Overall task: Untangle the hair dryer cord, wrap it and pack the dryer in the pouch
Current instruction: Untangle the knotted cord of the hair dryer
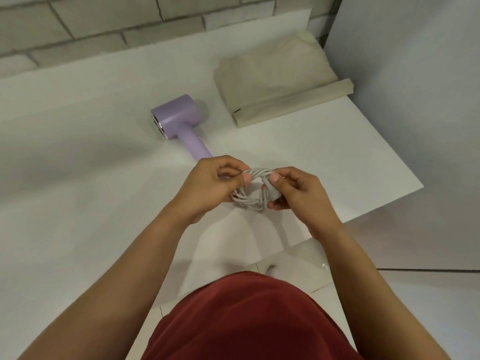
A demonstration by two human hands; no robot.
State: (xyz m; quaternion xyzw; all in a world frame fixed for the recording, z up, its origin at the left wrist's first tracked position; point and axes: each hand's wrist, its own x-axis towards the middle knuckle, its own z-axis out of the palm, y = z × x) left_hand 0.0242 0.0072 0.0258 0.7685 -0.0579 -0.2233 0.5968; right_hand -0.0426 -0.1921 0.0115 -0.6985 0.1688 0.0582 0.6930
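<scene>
Between my two hands, just above the near part of the white surface (104,178), sits the coiled cord (253,189). My left hand (211,185) pinches its top strands; my right hand (293,189) is closed around its right side. Left and farther off lies the dryer (179,120), handle pointing toward me; the pouch (280,84) lies far right. No writing is readable.
</scene>
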